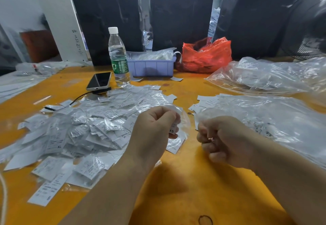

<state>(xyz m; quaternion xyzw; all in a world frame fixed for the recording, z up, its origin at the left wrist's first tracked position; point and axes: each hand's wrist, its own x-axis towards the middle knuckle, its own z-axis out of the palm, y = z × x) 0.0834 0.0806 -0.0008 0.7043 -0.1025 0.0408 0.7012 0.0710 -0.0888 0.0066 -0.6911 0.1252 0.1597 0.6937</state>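
Observation:
My left hand (155, 124) grips a white size label marked XS (173, 129) inside a small clear plastic sleeve, held just above the yellow table (194, 180). My right hand (224, 140) is curled into a fist to the right of it and pinches a small copper-coloured pin (211, 138) between its fingertips. A big heap of bagged white labels (84, 129) lies to the left of my left hand. A second heap of labels under clear plastic (255, 113) lies to the right.
At the back stand a water bottle (118, 57), a phone (99, 81) on a cable, a lilac tray (151, 66) and a red plastic bag (206, 55). Crumpled clear bags (268, 75) fill the right rear. Black wrapped bundles (180, 11) line the far edge.

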